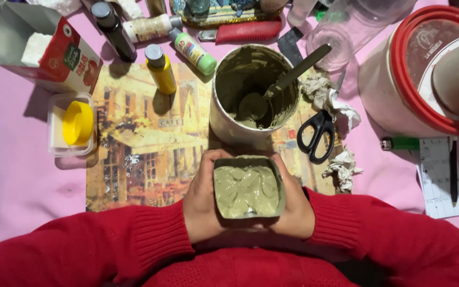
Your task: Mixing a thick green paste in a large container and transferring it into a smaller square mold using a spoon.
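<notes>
Both hands cup a small square container (248, 188) filled with grey-green paste, held close to my body over the near edge of a picture placemat (139, 143). My left hand (202, 204) wraps its left side and my right hand (293, 207) wraps its right side. Both arms wear red knitted sleeves. Just beyond the container stands a round white tub (251, 90) smeared with the same paste, with a dark spoon (288, 77) leaning inside it.
Black-handled scissors (317, 135) and crumpled paper (341, 167) lie right of the tub. A large red-lidded jar (426, 74) stands at the right. A yellow paint bottle (160, 69), other bottles, a cut-open carton (43, 48) and a clear box with a yellow lid (75, 123) sit at the left.
</notes>
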